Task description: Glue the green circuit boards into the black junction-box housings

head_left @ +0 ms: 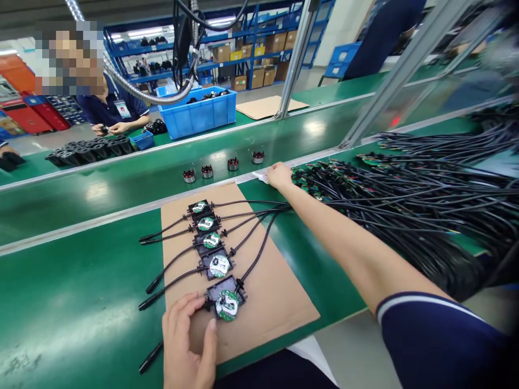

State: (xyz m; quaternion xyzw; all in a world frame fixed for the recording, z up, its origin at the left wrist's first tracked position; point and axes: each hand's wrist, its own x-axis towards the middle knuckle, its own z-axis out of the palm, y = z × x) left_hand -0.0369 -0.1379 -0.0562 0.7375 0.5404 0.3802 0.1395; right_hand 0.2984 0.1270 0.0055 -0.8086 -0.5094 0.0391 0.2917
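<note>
My left hand [186,335] is at the near end of a row of black plastic housings, thumb and fingers apart. Its fingertips touch or nearly touch the cable entry of the nearest black housing [221,289]. A round green circuit board [227,306] with a white patch lies tilted on that housing. Similar housings with boards and black cables run away from me on a cardboard sheet [275,292]. My right hand [279,175] reaches to the metal strip, its fingers closed on a small white pointed object [261,177]; its kind is unclear.
Several small motor-like parts [207,171] stand beyond the metal strip. Bundled black cables with boards [405,216] heap at the right. Behind are a blue bin [198,113], black parts [89,150] and a seated co-worker [117,108]. A metal post [294,59] rises nearby.
</note>
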